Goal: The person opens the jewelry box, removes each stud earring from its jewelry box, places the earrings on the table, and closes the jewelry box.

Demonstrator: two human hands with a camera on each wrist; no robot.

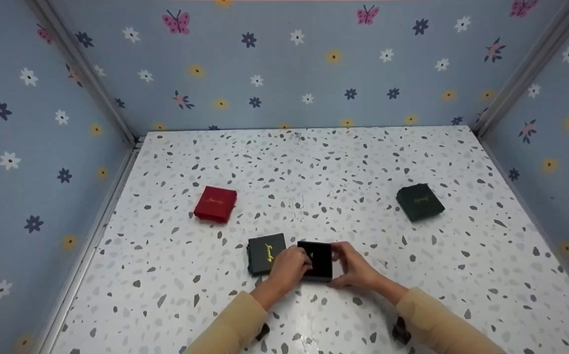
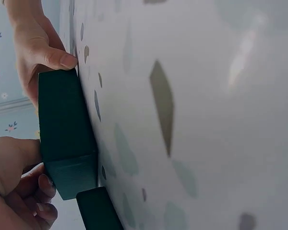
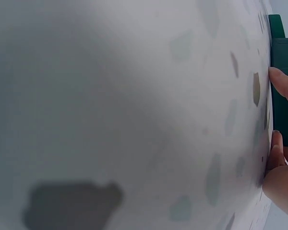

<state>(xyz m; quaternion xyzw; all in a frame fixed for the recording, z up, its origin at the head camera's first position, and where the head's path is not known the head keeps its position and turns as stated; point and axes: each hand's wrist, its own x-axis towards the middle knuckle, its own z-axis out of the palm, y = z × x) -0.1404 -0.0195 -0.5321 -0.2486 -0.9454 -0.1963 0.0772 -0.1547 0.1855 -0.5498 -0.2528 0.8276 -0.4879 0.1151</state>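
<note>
On the speckled table (image 1: 343, 162), a right hand (image 1: 358, 269) and a left hand (image 1: 288, 265) are flanking an open dark green box (image 1: 322, 263), the right gripping its side between thumb and fingers; what the left is pinching cannot be told. A gold-lettered square (image 1: 262, 251) is lying just left.

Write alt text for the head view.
A person's right hand grips an open dark box and the left hand reaches over its left edge, on a speckled table. A green lettered square lies left of the box; farther back are a red pouch, left, and a green pouch, right.
</note>
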